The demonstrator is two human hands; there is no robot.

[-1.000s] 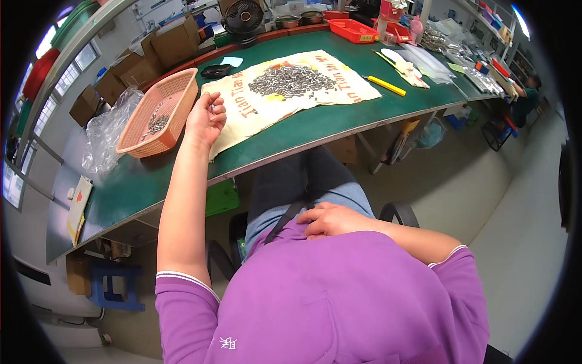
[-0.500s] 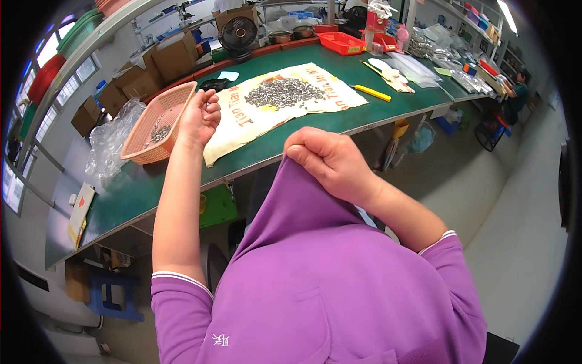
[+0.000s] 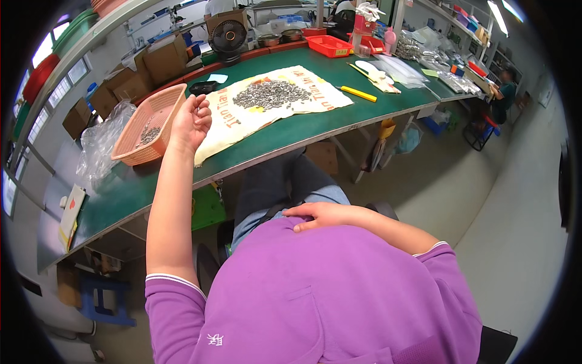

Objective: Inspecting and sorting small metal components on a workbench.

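My left hand [image 3: 191, 123] is raised at the near right side of a pink plastic basket [image 3: 124, 156], fingers curled in. Whatever it may hold is hidden. Small metal pieces [image 3: 148, 134] lie in the basket. My right hand [image 3: 321, 215] lies at my waist on the lower part of my purple shirt [image 3: 364, 279], fingers stretched and thumb apart. A heap of small grey metal parts [image 3: 270, 95] is spread on a cream printed cloth [image 3: 218, 141] on the green table [image 3: 260, 145].
A yellow-handled tool [image 3: 359, 93] and a red tray [image 3: 329, 46] lie beyond the cloth. Clear plastic bags [image 3: 100, 148] sit left of the basket. A black fan [image 3: 228, 39] stands at the back. Another person [image 3: 504, 96] sits at the far right.
My right hand has let go of the pulled-up shirt front and come down to my waist; the shirt now lies flat. The left hand stays curled by the basket.
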